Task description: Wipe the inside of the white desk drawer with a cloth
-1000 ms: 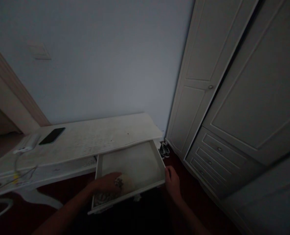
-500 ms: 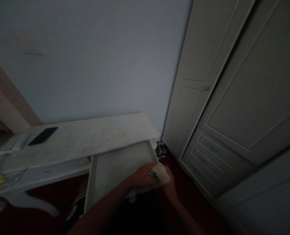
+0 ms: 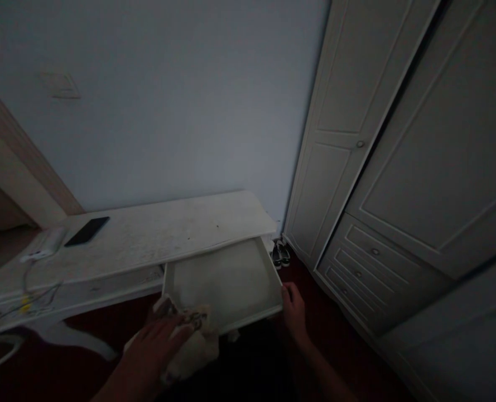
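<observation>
A white drawer [image 3: 231, 285] is pulled out of the white desk [image 3: 168, 229], its inside bare. My left hand [image 3: 162, 340] presses a pale cloth [image 3: 195, 349] with a dark pattern against the drawer's front left corner; the cloth hangs down past its fingers. On the opposite side, my right hand [image 3: 293, 307] grips the drawer's right edge near the front corner, its fingers curled over the rim.
A dark phone [image 3: 87, 231] and a white power strip [image 3: 44, 244] with cables lie on the desk's left part. Dark shoes [image 3: 280, 254] stand on the red floor beside the desk. A white wardrobe [image 3: 335, 195] rises at the right.
My hands have moved apart. The left one carried the cloth leftward to the drawer's left corner, while the right let go of the cloth and took hold of the drawer's right edge.
</observation>
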`<state>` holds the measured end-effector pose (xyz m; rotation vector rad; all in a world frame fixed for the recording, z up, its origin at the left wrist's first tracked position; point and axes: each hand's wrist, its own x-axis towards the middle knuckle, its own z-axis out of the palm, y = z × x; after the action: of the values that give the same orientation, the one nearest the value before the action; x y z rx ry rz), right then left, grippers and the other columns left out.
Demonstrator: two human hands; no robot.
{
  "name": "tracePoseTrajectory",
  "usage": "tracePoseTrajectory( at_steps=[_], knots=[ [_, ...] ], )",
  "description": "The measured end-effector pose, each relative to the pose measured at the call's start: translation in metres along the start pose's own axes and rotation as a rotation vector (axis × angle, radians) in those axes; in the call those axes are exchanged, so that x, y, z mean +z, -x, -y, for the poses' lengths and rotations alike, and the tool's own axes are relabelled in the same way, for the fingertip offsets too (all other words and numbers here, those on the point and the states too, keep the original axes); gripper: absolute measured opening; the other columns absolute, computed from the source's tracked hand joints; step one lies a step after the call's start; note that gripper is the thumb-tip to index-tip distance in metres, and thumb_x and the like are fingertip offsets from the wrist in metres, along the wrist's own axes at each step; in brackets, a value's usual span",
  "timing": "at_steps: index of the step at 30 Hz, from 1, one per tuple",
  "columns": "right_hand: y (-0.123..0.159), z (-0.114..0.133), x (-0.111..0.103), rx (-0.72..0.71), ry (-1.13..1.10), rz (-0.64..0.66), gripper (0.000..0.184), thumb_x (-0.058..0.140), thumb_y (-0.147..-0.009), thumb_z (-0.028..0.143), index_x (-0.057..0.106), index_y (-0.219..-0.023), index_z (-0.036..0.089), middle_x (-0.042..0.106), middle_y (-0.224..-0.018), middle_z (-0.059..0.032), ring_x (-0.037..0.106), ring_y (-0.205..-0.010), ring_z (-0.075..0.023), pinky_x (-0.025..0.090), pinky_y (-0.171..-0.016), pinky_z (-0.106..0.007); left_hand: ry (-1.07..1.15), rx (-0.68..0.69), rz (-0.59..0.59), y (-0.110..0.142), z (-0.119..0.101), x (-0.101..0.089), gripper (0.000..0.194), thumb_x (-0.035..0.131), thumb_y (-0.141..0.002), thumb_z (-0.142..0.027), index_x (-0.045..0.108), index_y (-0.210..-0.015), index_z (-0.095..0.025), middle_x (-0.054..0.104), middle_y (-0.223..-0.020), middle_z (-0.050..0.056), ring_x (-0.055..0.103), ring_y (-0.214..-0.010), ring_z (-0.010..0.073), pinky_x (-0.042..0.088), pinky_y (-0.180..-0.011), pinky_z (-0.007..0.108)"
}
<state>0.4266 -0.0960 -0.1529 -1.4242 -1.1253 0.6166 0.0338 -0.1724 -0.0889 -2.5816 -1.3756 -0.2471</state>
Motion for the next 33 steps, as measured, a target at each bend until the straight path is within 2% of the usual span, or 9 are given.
tracePoseTrajectory(
  at_steps=[3,5,8,15,21,25,28,30,33],
  knots=[
    [-0.001,-0.002,0.004,-0.03,0.032,-0.07,0.037,0.048,-0.094,0.054,0.061,-0.083,0.021,0.064,-0.077,-0.0034,0.057,-0.072,-0.0204,0.043,-0.066,-0.03,-0.149,0.026,-0.181,0.013,-0.003,0.014,0.071,0.06,-0.074,-0.005,0.055,-0.136,-0.039,0.064,-0.142,0.002,0.059,-0.126,0.0251,0.044,-0.108,0.041],
    [-0.003,-0.004,0.005,-0.046,0.047,-0.092,0.037,0.045,-0.095,0.053,0.06,-0.082,0.022,0.063,-0.077,-0.0031,0.057,-0.072,-0.0203,0.043,-0.067,-0.03,-0.19,0.023,-0.219,0.007,-0.008,0.02,0.06,0.059,-0.079,-0.006,0.059,-0.129,-0.039,0.069,-0.131,0.001,0.062,-0.117,0.0235,0.044,-0.105,0.04],
    [-0.01,-0.003,0.007,-0.049,0.076,-0.075,0.041,0.043,-0.097,0.056,0.059,-0.08,0.022,0.062,-0.075,-0.002,0.056,-0.071,-0.0198,0.042,-0.067,-0.03,-0.161,0.009,-0.219,-0.007,-0.012,0.021,0.059,0.058,-0.08,-0.005,0.06,-0.128,-0.039,0.072,-0.123,-0.001,0.064,-0.108,0.0216,0.046,-0.101,0.038],
    [-0.043,0.01,0.024,-0.06,0.128,-0.14,0.05,0.038,-0.097,0.064,0.059,-0.078,0.023,0.065,-0.076,-0.0048,0.057,-0.073,-0.0216,0.039,-0.067,-0.031,-0.152,-0.041,-0.155,-0.025,0.001,0.01,0.068,0.05,-0.081,0.0,0.059,-0.136,-0.039,0.07,-0.13,0.003,0.063,-0.116,0.0252,0.046,-0.104,0.044],
    [-0.055,0.02,0.037,-0.036,0.127,-0.165,0.049,0.037,-0.097,0.061,0.061,-0.079,0.023,0.067,-0.077,-0.0068,0.058,-0.075,-0.0233,0.04,-0.07,-0.033,-0.278,-0.081,-0.171,-0.032,0.002,0.006,0.063,0.051,-0.084,0.002,0.067,-0.127,-0.041,0.07,-0.131,0.006,0.064,-0.116,0.0279,0.047,-0.101,0.049],
    [-0.051,0.024,0.035,-0.097,0.128,-0.178,0.042,0.041,-0.098,0.056,0.064,-0.092,0.021,0.069,-0.092,-0.0098,0.061,-0.087,-0.0258,0.043,-0.079,-0.034,-0.248,-0.004,-0.228,-0.029,-0.006,0.005,0.062,0.051,-0.087,0.001,0.067,-0.127,-0.043,0.07,-0.132,0.006,0.062,-0.119,0.03,0.046,-0.101,0.054],
    [-0.046,0.025,0.034,-0.133,0.106,-0.203,0.041,0.046,-0.096,0.056,0.064,-0.101,0.019,0.068,-0.102,-0.0126,0.061,-0.098,-0.0276,0.044,-0.088,-0.037,-0.197,-0.017,-0.222,-0.034,-0.015,0.006,0.06,0.052,-0.088,-0.001,0.066,-0.128,-0.043,0.068,-0.133,0.007,0.061,-0.12,0.0304,0.044,-0.105,0.056],
    [-0.045,0.025,0.036,-0.098,0.066,-0.182,0.043,0.047,-0.094,0.059,0.063,-0.101,0.019,0.068,-0.1,-0.0118,0.061,-0.094,-0.0272,0.046,-0.085,-0.038,-0.175,-0.074,-0.19,-0.046,-0.024,0.008,0.057,0.051,-0.09,-0.002,0.066,-0.129,-0.041,0.068,-0.133,0.008,0.062,-0.118,0.032,0.044,-0.105,0.059],
    [-0.045,0.025,0.037,-0.032,-0.035,-0.118,0.045,0.048,-0.094,0.062,0.061,-0.102,0.02,0.068,-0.096,-0.0084,0.061,-0.087,-0.0251,0.048,-0.079,-0.036,-0.086,-0.148,-0.115,-0.077,-0.045,0.013,0.052,0.05,-0.093,-0.006,0.066,-0.13,-0.038,0.067,-0.134,0.01,0.062,-0.118,0.037,0.042,-0.104,0.064]
  ],
)
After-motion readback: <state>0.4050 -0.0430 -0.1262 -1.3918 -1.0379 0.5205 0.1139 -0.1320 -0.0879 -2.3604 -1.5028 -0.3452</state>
